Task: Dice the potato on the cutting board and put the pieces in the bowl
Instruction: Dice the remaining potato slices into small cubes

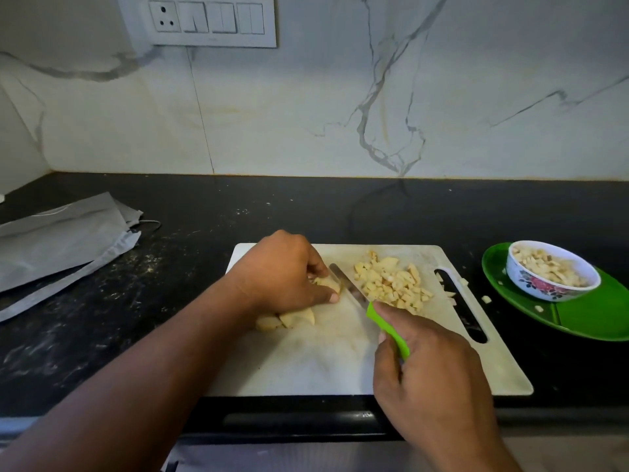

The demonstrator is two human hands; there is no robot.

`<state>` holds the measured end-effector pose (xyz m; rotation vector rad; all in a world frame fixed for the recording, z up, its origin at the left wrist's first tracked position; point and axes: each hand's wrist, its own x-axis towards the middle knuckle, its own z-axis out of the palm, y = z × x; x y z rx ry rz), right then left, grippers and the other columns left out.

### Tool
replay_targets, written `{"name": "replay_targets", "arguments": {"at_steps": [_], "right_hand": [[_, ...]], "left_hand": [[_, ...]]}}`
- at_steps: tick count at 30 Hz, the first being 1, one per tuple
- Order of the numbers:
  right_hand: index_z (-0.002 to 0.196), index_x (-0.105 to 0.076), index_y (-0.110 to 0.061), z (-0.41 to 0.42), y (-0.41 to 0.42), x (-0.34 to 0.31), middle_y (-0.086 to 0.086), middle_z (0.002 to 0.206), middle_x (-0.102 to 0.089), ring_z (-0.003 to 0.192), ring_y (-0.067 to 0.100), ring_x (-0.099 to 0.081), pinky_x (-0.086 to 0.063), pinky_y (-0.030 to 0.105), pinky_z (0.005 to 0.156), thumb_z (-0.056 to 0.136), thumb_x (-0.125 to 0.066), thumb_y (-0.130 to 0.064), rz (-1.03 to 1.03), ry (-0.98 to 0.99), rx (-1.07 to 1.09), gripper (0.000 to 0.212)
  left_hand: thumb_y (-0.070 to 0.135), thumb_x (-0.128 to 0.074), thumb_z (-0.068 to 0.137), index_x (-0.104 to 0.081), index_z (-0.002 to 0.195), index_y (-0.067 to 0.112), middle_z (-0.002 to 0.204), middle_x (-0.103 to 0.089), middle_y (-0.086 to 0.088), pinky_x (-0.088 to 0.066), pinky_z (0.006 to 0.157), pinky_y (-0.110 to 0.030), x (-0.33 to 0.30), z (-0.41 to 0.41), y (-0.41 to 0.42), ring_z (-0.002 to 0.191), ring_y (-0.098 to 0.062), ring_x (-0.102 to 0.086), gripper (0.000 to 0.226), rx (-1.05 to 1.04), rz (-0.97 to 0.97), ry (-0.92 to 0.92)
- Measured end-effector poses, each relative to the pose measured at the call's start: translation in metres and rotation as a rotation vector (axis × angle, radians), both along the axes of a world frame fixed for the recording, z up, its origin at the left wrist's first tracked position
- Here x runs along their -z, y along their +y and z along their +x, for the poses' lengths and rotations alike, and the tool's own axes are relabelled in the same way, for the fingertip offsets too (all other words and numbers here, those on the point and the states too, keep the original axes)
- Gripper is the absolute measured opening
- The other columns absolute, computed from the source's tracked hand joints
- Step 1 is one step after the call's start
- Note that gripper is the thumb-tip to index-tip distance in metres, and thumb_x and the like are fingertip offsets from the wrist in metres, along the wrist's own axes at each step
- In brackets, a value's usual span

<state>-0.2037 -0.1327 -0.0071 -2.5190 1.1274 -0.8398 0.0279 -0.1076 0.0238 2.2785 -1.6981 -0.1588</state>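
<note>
Hands (pixel 282 270) hold potato (pixel 328 284) and knife (pixel 381 321) (green handle).

green knife handle (pixel 388 330), white cutting board (pixel 323 362), green plate (pixel 592 318), white bowl (pixel 551 287) with red flowers.

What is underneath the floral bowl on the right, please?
The floral bowl of diced potato sits on a green plate; the plate's surface directly beneath it is hidden.
</note>
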Motion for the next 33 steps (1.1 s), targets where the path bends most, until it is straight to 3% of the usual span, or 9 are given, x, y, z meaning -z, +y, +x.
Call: {"name": "replay_targets", "arguments": {"at_steps": [6,11,16,19,22,26,29,33], "right_hand": [[0.122,-0.069,-0.030,0.005,0.001,-0.001,-0.013,0.100,-0.073,0.080,0.006,-0.068,-0.053,0.019,0.066,0.081,-0.070,-0.024,-0.030,0.054,-0.029,0.041],[0.119,-0.071,-0.028,0.010,0.001,-0.006,-0.013,0.102,-0.074,0.083,0.005,-0.068,-0.040,0.010,0.069,0.081,-0.070,-0.027,-0.016,0.099,-0.049,0.038],[0.121,-0.070,-0.026,0.003,0.001,-0.007,-0.011,0.100,-0.074,0.083,0.007,-0.069,-0.048,0.015,0.072,0.080,-0.066,-0.025,-0.006,0.145,-0.099,0.041],[0.114,-0.073,-0.026,-0.018,0.008,-0.004,-0.011,0.080,-0.072,0.064,0.007,-0.067,-0.053,0.020,0.055,0.069,-0.068,-0.025,-0.002,0.184,-0.098,0.045],[0.105,-0.076,-0.028,-0.033,0.014,-0.005,-0.014,0.070,-0.068,0.055,0.006,-0.064,-0.051,0.021,0.047,0.054,-0.087,-0.017,-0.025,0.182,-0.045,0.053],[0.109,-0.075,-0.030,-0.031,0.009,-0.022,-0.016,0.079,-0.072,0.063,0.007,-0.066,-0.045,0.013,0.057,0.067,-0.072,-0.024,-0.046,0.130,-0.057,0.042],[0.123,-0.068,-0.034,-0.011,0.000,-0.027,-0.017,0.096,-0.073,0.081,0.004,-0.066,-0.045,0.012,0.071,0.084,-0.060,-0.027,-0.020,0.111,-0.091,0.040],[0.131,-0.060,-0.039,0.008,-0.007,-0.024,-0.020,0.112,-0.068,0.099,0.001,-0.062,-0.044,0.010,0.083,0.092,-0.057,-0.033,0.015,0.077,-0.133,0.041]], "left_hand": [[0.048,-0.083,0.083,-0.083,0.105,0.030,0.089,-0.073,0.019,-0.060,0.079,-0.028,0.005,-0.003,-0.002,0.083,-0.005,-0.068,0.028,0.001,-0.021,0.155],[0.039,-0.086,0.083,-0.085,0.091,0.030,0.075,-0.070,0.022,-0.048,0.066,-0.016,0.008,-0.004,-0.004,0.076,-0.001,-0.067,0.012,-0.012,-0.051,0.189],[0.035,-0.086,0.083,-0.085,0.091,0.028,0.081,-0.075,0.017,-0.058,0.075,-0.022,0.009,-0.008,-0.007,0.079,-0.006,-0.069,0.010,-0.078,-0.035,0.263],[0.035,-0.087,0.082,-0.085,0.088,0.028,0.081,-0.075,0.017,-0.059,0.078,-0.024,0.008,-0.008,-0.006,0.080,-0.004,-0.069,0.009,-0.084,-0.036,0.278],[0.037,-0.090,0.078,-0.085,0.081,0.029,0.077,-0.075,0.017,-0.062,0.081,-0.028,0.007,-0.006,-0.003,0.078,-0.002,-0.070,0.010,-0.095,-0.053,0.301],[0.039,-0.092,0.073,-0.083,0.075,0.027,0.072,-0.075,0.017,-0.063,0.080,-0.032,0.008,-0.007,-0.002,0.077,-0.004,-0.071,0.015,-0.127,-0.068,0.337],[0.039,-0.093,0.071,-0.082,0.073,0.027,0.072,-0.075,0.016,-0.063,0.080,-0.032,0.007,-0.007,-0.002,0.078,-0.005,-0.071,0.016,-0.132,-0.069,0.354],[0.037,-0.094,0.071,-0.080,0.068,0.027,0.070,-0.075,0.016,-0.062,0.078,-0.031,0.007,-0.004,-0.002,0.077,-0.006,-0.071,0.017,-0.097,-0.073,0.381]]}}
